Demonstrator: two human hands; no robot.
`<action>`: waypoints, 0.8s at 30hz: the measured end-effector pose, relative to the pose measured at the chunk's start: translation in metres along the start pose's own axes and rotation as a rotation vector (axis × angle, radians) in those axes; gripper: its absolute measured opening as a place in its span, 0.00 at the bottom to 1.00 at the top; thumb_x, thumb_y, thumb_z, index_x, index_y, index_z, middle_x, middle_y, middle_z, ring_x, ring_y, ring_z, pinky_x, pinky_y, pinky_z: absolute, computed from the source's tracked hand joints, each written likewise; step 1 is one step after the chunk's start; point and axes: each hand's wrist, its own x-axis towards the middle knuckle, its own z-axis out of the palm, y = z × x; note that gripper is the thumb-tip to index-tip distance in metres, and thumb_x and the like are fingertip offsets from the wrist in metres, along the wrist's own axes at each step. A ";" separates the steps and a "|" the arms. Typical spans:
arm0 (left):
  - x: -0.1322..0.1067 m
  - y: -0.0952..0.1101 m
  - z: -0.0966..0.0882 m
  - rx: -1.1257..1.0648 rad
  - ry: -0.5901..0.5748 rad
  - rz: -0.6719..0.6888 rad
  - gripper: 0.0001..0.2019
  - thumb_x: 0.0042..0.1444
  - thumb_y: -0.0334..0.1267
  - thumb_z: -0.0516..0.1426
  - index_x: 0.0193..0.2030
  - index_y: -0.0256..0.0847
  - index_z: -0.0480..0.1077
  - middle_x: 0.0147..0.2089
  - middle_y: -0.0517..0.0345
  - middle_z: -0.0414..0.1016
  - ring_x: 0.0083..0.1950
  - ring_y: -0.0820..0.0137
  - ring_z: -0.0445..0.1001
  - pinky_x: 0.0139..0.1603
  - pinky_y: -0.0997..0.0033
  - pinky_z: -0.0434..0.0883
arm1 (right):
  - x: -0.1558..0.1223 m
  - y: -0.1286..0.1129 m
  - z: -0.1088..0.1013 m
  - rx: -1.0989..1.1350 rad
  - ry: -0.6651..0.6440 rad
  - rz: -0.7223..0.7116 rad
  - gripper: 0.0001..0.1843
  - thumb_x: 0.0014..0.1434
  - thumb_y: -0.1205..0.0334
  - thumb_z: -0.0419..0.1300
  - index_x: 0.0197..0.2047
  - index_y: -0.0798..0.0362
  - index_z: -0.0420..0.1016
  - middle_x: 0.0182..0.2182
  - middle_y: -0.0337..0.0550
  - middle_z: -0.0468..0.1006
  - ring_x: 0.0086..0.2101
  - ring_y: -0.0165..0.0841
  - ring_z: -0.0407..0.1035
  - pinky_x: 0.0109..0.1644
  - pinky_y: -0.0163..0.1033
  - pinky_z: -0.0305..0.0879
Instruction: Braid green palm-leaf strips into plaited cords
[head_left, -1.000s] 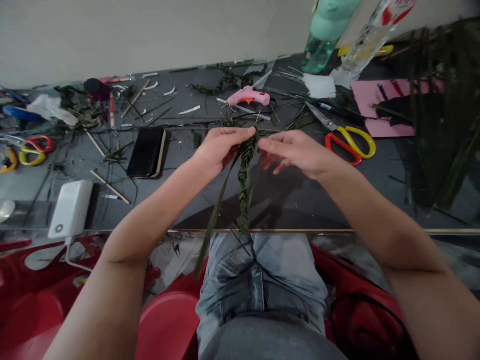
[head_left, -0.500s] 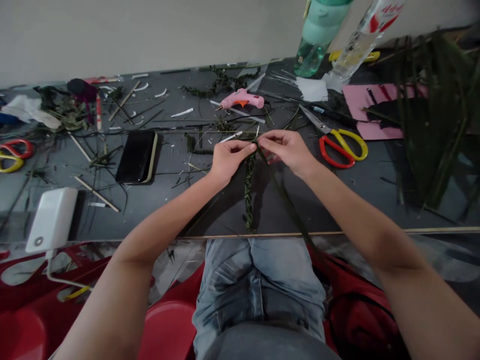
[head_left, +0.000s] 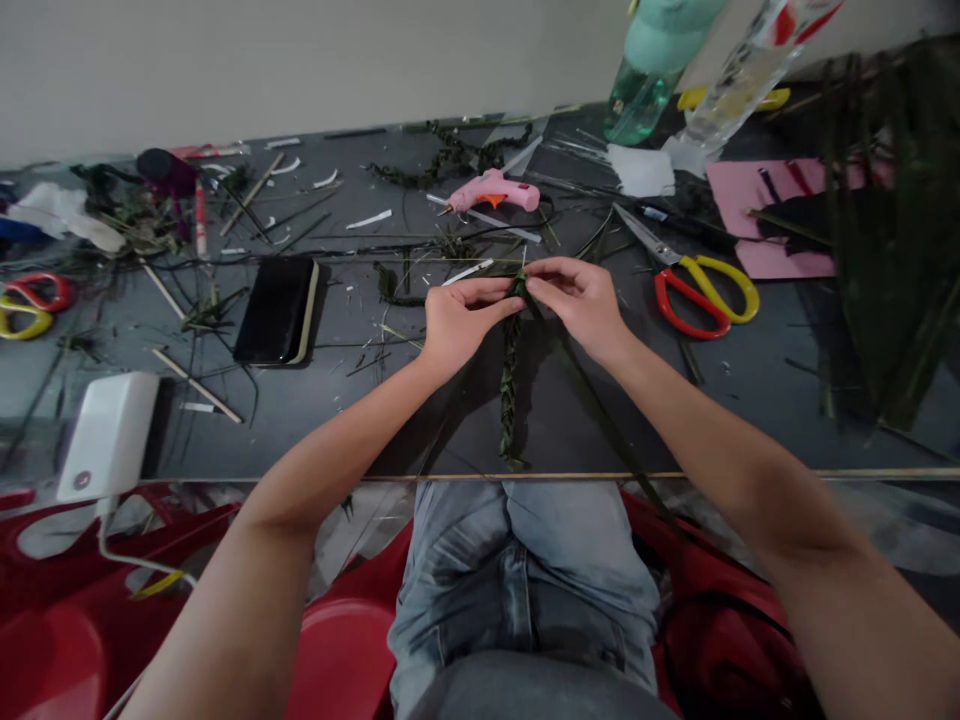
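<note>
A braided strip of green leaf (head_left: 510,390) hangs from my fingers down to the near table edge. My left hand (head_left: 459,322) pinches its top end from the left. My right hand (head_left: 581,300) pinches the same top end from the right, fingers closed. Two loose long leaf strands (head_left: 600,410) trail from the braid's top towards my lap, one to each side. Both hands hover just above the dark table (head_left: 337,420).
Red-and-yellow scissors (head_left: 701,290) lie right of my right hand. A pink glue gun (head_left: 499,192) sits behind the hands, a black phone (head_left: 279,310) to the left, a white power bank (head_left: 109,435) near the left edge. Green fronds (head_left: 892,240) pile at the right. Bottles (head_left: 652,70) stand behind.
My right hand closed in and took hold of the braid's top beside my left hand. A loose strand that hung left now trails to the right under my right forearm.
</note>
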 end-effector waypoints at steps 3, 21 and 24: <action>-0.003 0.004 0.000 0.096 0.025 0.076 0.13 0.45 0.36 0.71 0.40 0.38 0.82 0.40 0.51 0.85 0.41 0.67 0.83 0.48 0.66 0.79 | -0.007 -0.004 0.003 -0.136 0.054 -0.107 0.14 0.52 0.50 0.70 0.36 0.52 0.83 0.33 0.43 0.83 0.32 0.32 0.74 0.39 0.38 0.70; -0.034 0.025 0.004 0.373 0.030 0.224 0.30 0.53 0.42 0.67 0.63 0.47 0.70 0.51 0.51 0.83 0.46 0.63 0.82 0.45 0.71 0.74 | -0.016 -0.013 0.014 -0.025 0.053 -0.028 0.12 0.55 0.52 0.67 0.28 0.52 0.81 0.26 0.38 0.80 0.30 0.31 0.74 0.37 0.36 0.70; -0.028 0.034 -0.003 0.238 0.007 0.220 0.29 0.54 0.47 0.66 0.62 0.46 0.70 0.50 0.52 0.83 0.47 0.64 0.82 0.47 0.71 0.74 | -0.011 -0.019 0.009 0.165 -0.027 0.119 0.14 0.55 0.48 0.66 0.29 0.51 0.79 0.28 0.39 0.80 0.32 0.31 0.74 0.37 0.36 0.72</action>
